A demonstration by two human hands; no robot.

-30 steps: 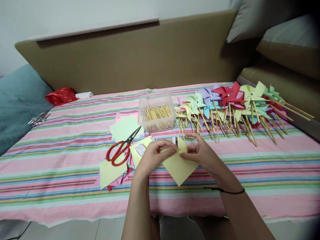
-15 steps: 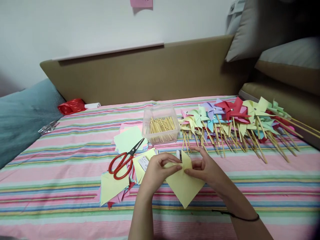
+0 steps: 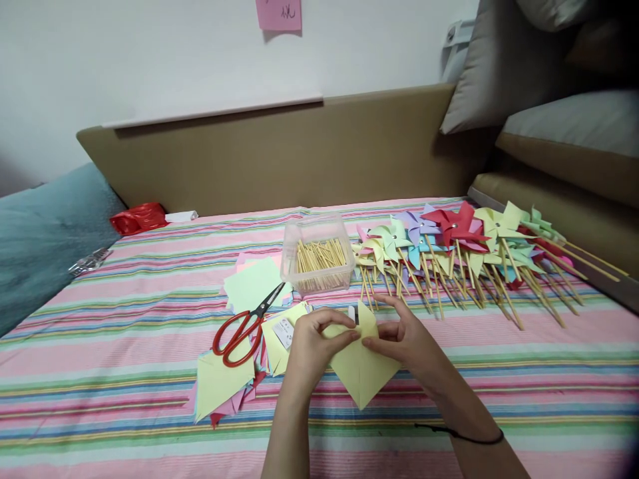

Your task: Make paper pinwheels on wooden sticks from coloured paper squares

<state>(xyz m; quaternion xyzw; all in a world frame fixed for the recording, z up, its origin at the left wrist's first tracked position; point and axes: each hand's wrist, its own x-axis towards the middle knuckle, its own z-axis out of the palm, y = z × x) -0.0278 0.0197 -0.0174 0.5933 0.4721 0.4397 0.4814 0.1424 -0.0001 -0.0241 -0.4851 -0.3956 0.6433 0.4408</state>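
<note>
Between my two hands is a pale yellow paper square [image 3: 363, 374], one corner pointing down toward me and its far corner raised. My left hand [image 3: 324, 339] pinches its left side near the middle, thumb against forefinger. From the other side my right hand [image 3: 399, 332] grips the paper, its thumb pressing near the centre and forefinger lifted. A small white and dark piece [image 3: 353, 314] shows just behind the paper; I cannot tell what it is. Red-handled scissors [image 3: 244, 332] lie on paper stacks left of my hands, beside a small printed card [image 3: 284, 331].
A clear plastic box [image 3: 319, 279] of short wooden sticks stands beyond my hands. Finished paper pinwheels [image 3: 456, 226] on sticks lie to the right. Paper sheets [image 3: 254, 283] and yellow-topped squares [image 3: 222, 376] are at left. A red plastic bag [image 3: 140, 218] lies far left on the striped cloth [image 3: 124, 346].
The view has tilted up slightly and shifted right, so everything sits a bit lower and further left. Both hands keep hold of the yellow paper in nearly the same pose.
</note>
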